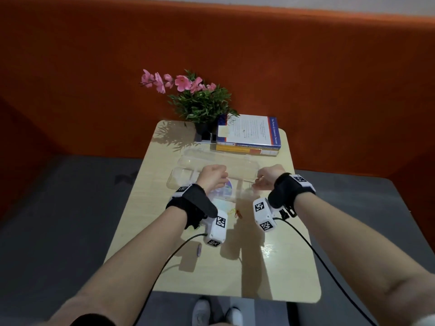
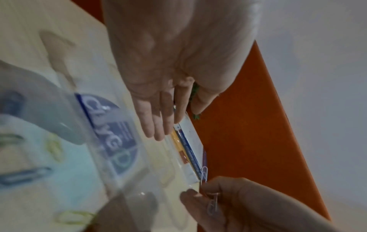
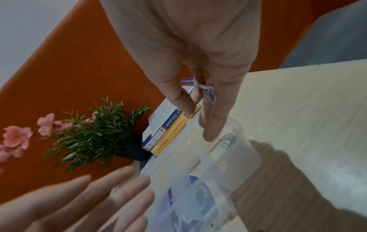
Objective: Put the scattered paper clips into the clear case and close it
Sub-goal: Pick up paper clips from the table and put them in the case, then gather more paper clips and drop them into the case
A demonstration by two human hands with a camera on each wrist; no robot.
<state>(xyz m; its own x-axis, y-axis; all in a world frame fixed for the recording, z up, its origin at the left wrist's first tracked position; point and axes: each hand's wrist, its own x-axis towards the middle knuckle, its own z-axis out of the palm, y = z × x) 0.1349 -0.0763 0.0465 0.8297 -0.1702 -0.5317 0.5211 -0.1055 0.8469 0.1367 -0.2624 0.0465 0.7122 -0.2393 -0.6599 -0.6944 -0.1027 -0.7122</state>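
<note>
Right hand [image 3: 200, 87] pinches two pale paper clips [image 3: 208, 92] over one clear case [image 3: 228, 157].

Head camera looks forward and down from above at table [image 1: 270, 267], both forearms reaching away from lens. Left wrist camera sits close behind left hand [image 2: 168, 66], facing along fingers (blurred). Right wrist camera likewise close behind right hand [image 3: 188, 47]. All three share clear case [image 1: 219, 165] and stacked books [image 1: 249, 137].
</note>
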